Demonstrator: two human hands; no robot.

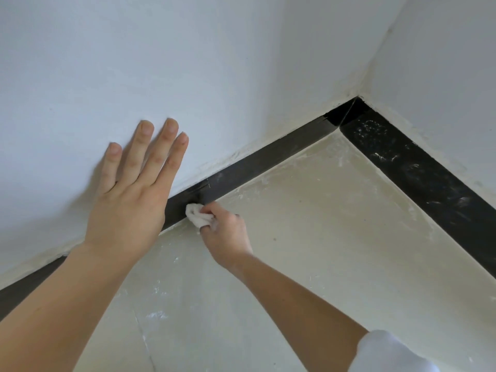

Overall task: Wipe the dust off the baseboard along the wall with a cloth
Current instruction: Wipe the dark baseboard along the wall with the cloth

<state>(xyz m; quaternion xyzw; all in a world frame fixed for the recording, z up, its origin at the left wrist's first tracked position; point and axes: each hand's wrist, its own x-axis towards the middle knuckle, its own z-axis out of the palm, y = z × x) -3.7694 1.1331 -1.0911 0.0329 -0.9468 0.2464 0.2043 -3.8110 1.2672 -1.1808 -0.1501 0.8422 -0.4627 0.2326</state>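
A black baseboard (pixel 268 154) runs along the foot of the white wall, from the lower left up to the room corner. My right hand (pixel 225 232) grips a small crumpled white cloth (pixel 197 215) and holds it against the baseboard's lower face, near the floor. My left hand (pixel 128 197) lies flat on the wall just above the baseboard, fingers straight and spread. Part of the baseboard is hidden behind my left hand and forearm.
A second black baseboard (pixel 418 170) with white dusty smears runs along the right wall and meets the first at the corner (pixel 349 114). The pale floor (pixel 322 237) carries white dust streaks and scuffs. A white sleeve (pixel 386 353) shows at the lower right.
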